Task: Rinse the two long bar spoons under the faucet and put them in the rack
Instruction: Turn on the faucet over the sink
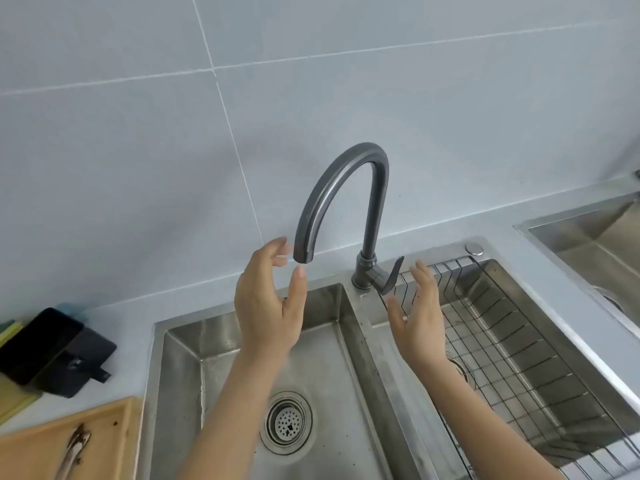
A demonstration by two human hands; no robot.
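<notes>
A dark metal gooseneck faucet curves over the left basin of a steel double sink; no water runs from its spout. My left hand is open with fingers spread, just left of and below the spout. My right hand is open beside the faucet's lever handle, above the divider. A wire dish rack sits in the right basin. On a wooden board at the bottom left lie soiled bar spoons, only their bowl ends in view.
A round drain strainer sits in the left basin's floor. A black holder stands on the counter at the left, by yellow-green cloths. Another steel sink shows at the far right. A pale tiled wall rises behind.
</notes>
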